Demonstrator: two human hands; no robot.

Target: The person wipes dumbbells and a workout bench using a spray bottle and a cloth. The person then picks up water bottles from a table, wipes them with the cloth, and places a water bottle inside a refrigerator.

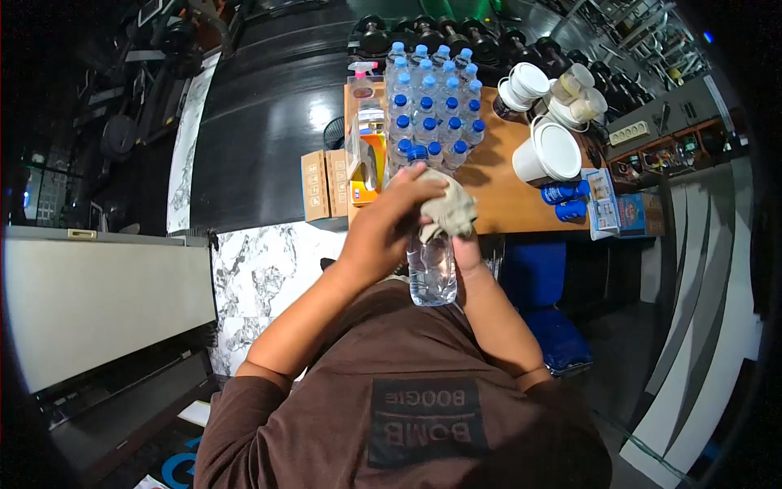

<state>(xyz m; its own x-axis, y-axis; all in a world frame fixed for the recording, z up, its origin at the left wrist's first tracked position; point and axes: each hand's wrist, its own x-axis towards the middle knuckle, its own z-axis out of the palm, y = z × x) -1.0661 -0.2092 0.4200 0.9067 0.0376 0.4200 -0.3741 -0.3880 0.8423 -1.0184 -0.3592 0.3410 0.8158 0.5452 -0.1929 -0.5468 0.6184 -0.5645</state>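
A clear plastic water bottle (432,275) with a blue cap is held close in front of my chest, its base towards me. A crumpled pale grey-beige cloth (450,210) lies against its upper part. My left hand (397,213) is closed over the cloth and the bottle's upper side, with the fingers curled across. On the other side, my right hand (467,254) grips the bottle, partly hidden by the cloth. Just beyond my hands, several rows of blue-capped water bottles (428,106) stand upright on the wooden table (490,196).
White lidded tubs (547,153) and blue cans (564,194) stand on the table's right side. A spray bottle (362,81) and a yellow box (366,179) are on its left. Cardboard boxes (324,185) sit beside it. A blue chair (542,310) is at lower right; dumbbells (428,33) line the back.
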